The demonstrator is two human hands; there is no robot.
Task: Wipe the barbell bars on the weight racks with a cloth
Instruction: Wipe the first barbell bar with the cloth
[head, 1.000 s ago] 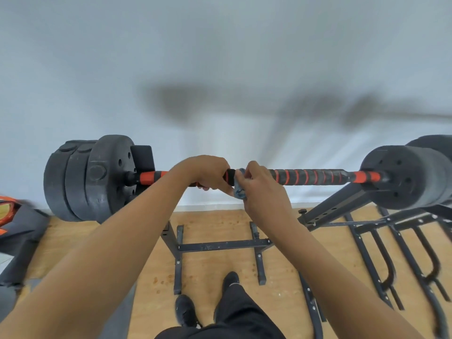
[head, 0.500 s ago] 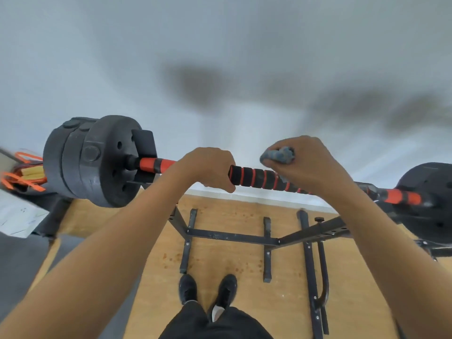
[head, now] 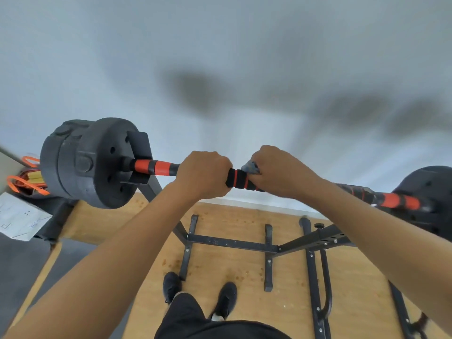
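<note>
A barbell bar (head: pixel 238 179) with black and orange grip rings lies across a black rack, black weight plates (head: pixel 93 162) at its left end and more plates (head: pixel 430 196) at its right end. My left hand (head: pixel 204 176) grips the bar left of centre. Just to its right, my right hand (head: pixel 281 171) wraps a grey-blue cloth (head: pixel 250 166) around the bar; a bit of cloth pokes out by the thumb. Only a short black and orange piece of bar shows between the two hands.
The black rack frame (head: pixel 232 243) stands on a wooden floor (head: pixel 244 265) under the bar, with more rack legs (head: pixel 318 277) to the right. My two black shoes (head: pixel 200 292) are close to its feet. Orange straps (head: pixel 24 182) and a white box (head: pixel 17 216) lie at the left.
My right hand has slid the cloth leftward along the bar, back to right beside my left hand. My left hand keeps its hold on the bar.
</note>
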